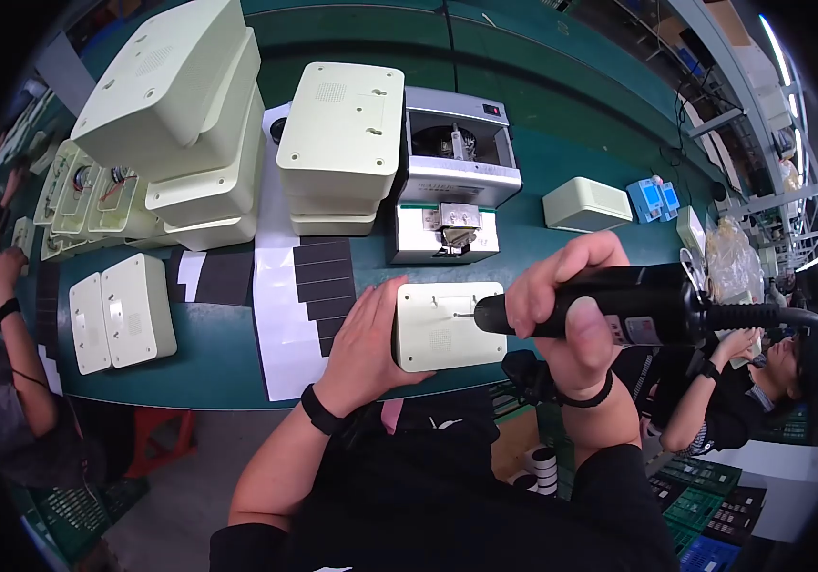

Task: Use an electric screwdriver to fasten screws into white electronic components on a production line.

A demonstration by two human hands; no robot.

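A cream plastic housing (428,351) lies on the green table in front of me, its flat face up with corner holes and a small speaker grille. My left hand (367,334) steadies it from the left, fingers along its side and thumb at the near edge. Wrapped in my right hand (576,315) is a black corded electric screwdriver (638,296), held almost level. Its thin bit points left over the housing's face, near a keyhole slot; whether the tip touches, I cannot tell. The cord runs off to the right.
Stacked cream housings (342,119) stand behind, with a taller stack (171,114) at the left. Between them and me lie black strips on white sheet (280,324). A grey screw feeder (461,181) sits centre back. Co-workers' arms (18,334) show at left, and another person sits right.
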